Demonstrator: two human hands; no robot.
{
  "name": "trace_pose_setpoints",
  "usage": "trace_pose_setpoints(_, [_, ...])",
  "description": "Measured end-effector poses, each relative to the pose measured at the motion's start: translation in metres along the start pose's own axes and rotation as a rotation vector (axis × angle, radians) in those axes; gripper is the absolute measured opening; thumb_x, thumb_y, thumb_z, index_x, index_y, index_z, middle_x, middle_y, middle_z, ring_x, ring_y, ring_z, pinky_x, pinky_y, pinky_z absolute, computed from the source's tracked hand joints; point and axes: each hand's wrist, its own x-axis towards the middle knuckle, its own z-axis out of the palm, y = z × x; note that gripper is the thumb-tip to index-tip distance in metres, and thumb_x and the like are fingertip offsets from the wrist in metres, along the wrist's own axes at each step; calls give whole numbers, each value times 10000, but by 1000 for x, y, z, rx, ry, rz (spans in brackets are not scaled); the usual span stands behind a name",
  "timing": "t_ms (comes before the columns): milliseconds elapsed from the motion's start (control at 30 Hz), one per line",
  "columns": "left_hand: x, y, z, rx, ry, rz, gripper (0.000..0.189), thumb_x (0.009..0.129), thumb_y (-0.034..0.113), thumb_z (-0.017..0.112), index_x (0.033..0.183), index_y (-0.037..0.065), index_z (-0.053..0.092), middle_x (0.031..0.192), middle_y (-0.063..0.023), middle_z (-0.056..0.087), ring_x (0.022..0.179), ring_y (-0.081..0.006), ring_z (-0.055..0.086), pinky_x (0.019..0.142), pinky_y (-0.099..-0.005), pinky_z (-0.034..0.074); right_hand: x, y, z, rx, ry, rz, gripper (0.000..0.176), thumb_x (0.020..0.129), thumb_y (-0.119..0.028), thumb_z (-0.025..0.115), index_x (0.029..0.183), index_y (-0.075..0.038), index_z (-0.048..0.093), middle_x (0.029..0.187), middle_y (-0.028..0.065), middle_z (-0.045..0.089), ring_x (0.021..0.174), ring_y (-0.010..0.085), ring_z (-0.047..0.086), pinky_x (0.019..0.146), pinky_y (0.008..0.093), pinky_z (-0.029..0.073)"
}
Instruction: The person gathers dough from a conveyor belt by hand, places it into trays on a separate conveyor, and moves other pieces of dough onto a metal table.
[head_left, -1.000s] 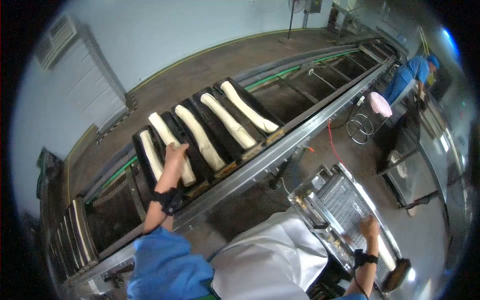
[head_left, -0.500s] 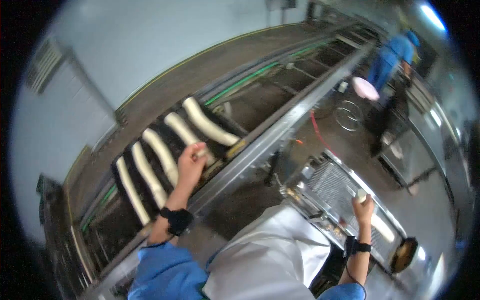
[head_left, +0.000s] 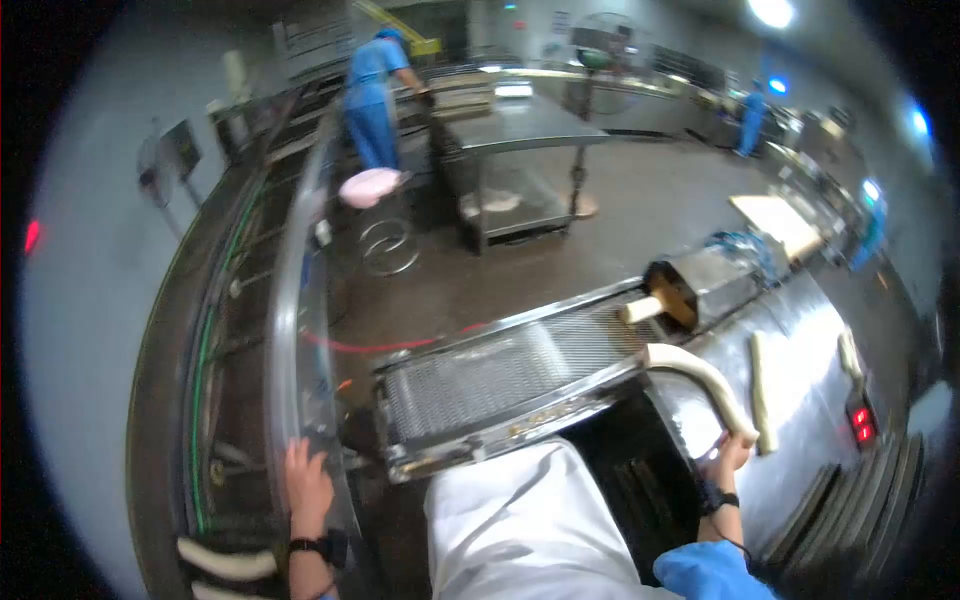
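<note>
My left hand (head_left: 309,484) is at the metal rail (head_left: 287,330) on the left, its fingers apart and holding nothing. Below it, pale dough strips (head_left: 228,563) lie at the lower left. On the right, my right hand (head_left: 733,456) grips the near end of a long curved dough strip (head_left: 702,375); its far end is by the edge of the mesh conveyor (head_left: 480,375). Beside it a straighter dough strip (head_left: 762,395) rests on the steel table (head_left: 810,330). Another dough piece (head_left: 643,309) sits at the conveyor's outlet opening.
A scale display (head_left: 861,424) and dark stacked trays (head_left: 850,515) stand at the right. Ahead are a steel table (head_left: 530,125), a pink basin (head_left: 370,187) and wire rings (head_left: 390,247) on the floor. Co-workers in blue (head_left: 372,100) stand farther off.
The view has swung right. My left hand has left the dough strips on the dark tray and opened. My right hand has moved from the conveyor to the steel table and holds a curved strip.
</note>
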Motion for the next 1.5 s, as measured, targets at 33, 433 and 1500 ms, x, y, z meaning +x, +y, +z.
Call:
trace_pose_setpoints(33, [2, 0, 5, 50, 25, 19, 294, 730, -28, 592, 1014, 0, 661, 1382, -243, 449, 1330, -419, 357, 1115, -488, 298, -11, 7, -19, -191, 110, -224, 304, 897, -169, 581, 1150, -5, 549, 1087, 188, 590, 945, 271, 600, 804, 367, 484])
trace_pose_setpoints(433, [8, 11, 17, 10, 85, -167, 351, 757, -4, 633, 1102, -43, 584, 1449, -222, 379, 1341, -390, 358, 1108, -435, 318, -71, -24, -17, -1495, -618, -698, 736, 940, -515, 434, 1462, -13, 306, 1520, 275, 239, 1433, 406, 181, 1165, 522, 120])
trace_pose_setpoints(1500, [-2, 23, 6, 34, 177, -130, 316, 695, -18, 631, 1008, -44, 601, 1409, -234, 411, 1316, -408, 373, 1078, -455, 332, -265, -7, 257, -969, -1475, -1164, 268, 751, -57, 618, 1019, -69, 615, 1043, 112, 627, 1109, 304, 567, 977, 501, 393])
